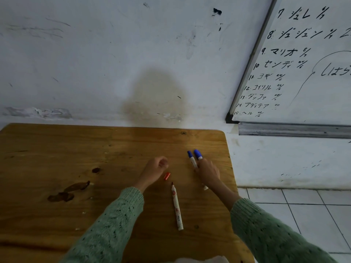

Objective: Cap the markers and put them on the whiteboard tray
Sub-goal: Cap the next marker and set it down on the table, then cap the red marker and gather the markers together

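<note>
A red marker (176, 205) lies uncapped on the wooden table (57, 158), tip pointing away from me. Its red cap (167, 176) lies just beyond the tip, beside my left hand (154, 168). That hand hovers with its fingers curled in and nothing visible in it. My right hand (208, 173) grips two blue-capped markers (193, 158), their blue caps pointing toward the wall; a white barrel end sticks out behind the palm. The grey whiteboard tray (294, 130) runs along the bottom of the whiteboard (313, 88) at the far right, off the table.
The table stands against a stained white wall (114, 54). Dark stains (70, 190) mark the table's left part. A white tiled floor (303, 215) lies to the right, between the table edge and the tray.
</note>
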